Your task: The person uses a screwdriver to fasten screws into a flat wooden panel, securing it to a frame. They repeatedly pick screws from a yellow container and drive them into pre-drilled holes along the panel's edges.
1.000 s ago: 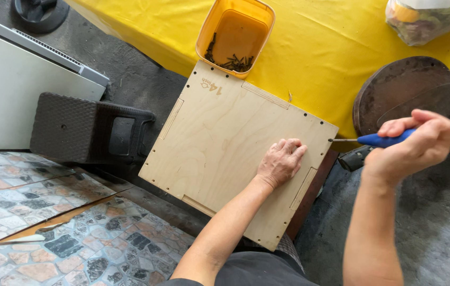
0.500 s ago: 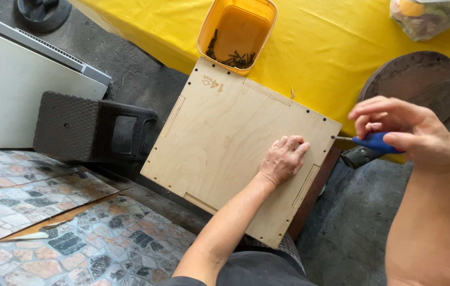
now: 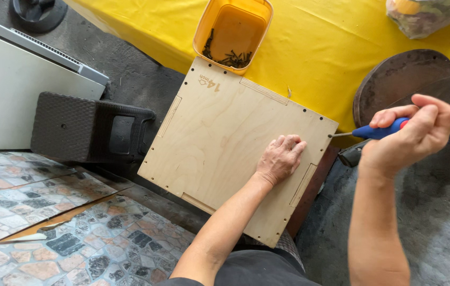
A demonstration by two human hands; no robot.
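A pale plywood box panel [image 3: 225, 137] lies tilted across my lap. My left hand [image 3: 280, 157] presses flat on it near its right edge, fingers curled a little. My right hand [image 3: 412, 132] is closed around a screwdriver [image 3: 375, 131] with a blue handle and a red collar. The metal shaft points left, and its tip meets the panel's right edge. An orange tub [image 3: 234, 29] with several dark screws in its bottom stands just past the panel's far corner.
A yellow cloth [image 3: 330, 47] covers the surface behind. A dark round rusty disc [image 3: 399, 79] leans at right. At the left are a black plastic stool [image 3: 84, 127] and a white panel [image 3: 13, 85]. A clear bag [image 3: 426, 13] lies at top right. Patterned stone floor lies below.
My right hand has rotated around the screwdriver handle and shifted slightly, while the tip stays at the panel's edge. My left hand stays pressed on the panel.
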